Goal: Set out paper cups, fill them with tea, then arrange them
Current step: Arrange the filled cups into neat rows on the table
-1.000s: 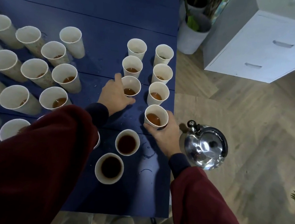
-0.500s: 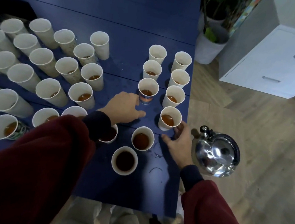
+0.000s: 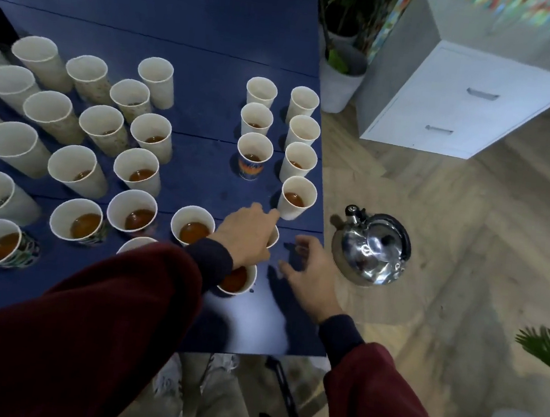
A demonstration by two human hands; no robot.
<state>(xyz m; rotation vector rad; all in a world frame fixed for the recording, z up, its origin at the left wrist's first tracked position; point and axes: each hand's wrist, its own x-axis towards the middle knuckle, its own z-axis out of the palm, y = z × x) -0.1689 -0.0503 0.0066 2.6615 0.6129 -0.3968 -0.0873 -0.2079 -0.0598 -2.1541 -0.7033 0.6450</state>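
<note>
Left hand (image 3: 246, 236) lies over a paper cup (image 3: 274, 237) at the blue table's (image 3: 216, 47) near right, its grip hidden. Right hand (image 3: 306, 280) hovers beside it, fingers spread and empty, likely poised to extend the filled columns (image 3: 297, 195) beyond.

The scene is dimly, coolly lit. A pale sheen is seen on the bench (image 3: 247, 318), and bright glare on the kettle (image 3: 369, 253). Edges are bowed by wide-angle distortion; the upper right corner is smeared by blur.
</note>
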